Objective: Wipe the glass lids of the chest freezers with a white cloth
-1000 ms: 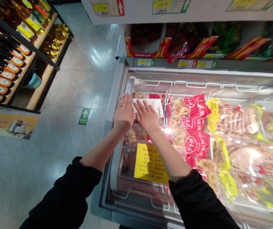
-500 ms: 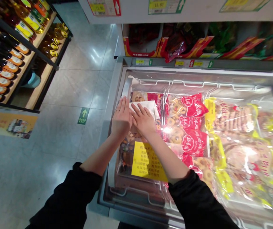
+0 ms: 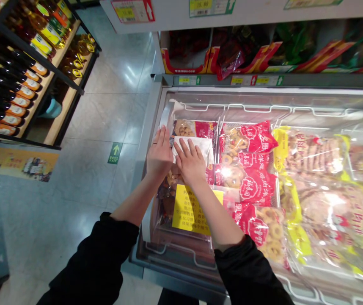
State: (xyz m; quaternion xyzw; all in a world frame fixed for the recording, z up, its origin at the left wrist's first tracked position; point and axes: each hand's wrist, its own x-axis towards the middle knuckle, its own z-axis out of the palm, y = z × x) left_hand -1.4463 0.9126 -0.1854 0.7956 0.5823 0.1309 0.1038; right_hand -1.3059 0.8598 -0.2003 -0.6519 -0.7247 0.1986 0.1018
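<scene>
My right hand point(image 3: 190, 163) lies flat with fingers spread on a white cloth or tissue point(image 3: 206, 149), pressing it to the clear lid of a chest freezer. Part of the cloth is hidden under the palm. Close beside it, my left hand point(image 3: 160, 152) rests flat along the pale handle strip point(image 3: 148, 226) at the lid's left edge, fingers stretched out and a ring on one of them. Below my right hand a yellow printed notice point(image 3: 189, 212) sits on the lid, partly covered by my forearm. Red bags of ring-shaped snacks point(image 3: 254, 186) show through the lid.
Bags with yellow edges point(image 3: 330, 203) lie further right inside the freezer. Above its back edge runs a shelf with open red-rimmed boxes point(image 3: 186, 65) and price tags. Across the tiled floor point(image 3: 105, 114), a rack point(image 3: 57, 74) holds bottles. A green exit sign point(image 3: 114, 153) marks the floor.
My right hand has shifted slightly, and more of the white cloth shows past its fingertips. My left hand stays on the handle strip. The camera view has moved a little.
</scene>
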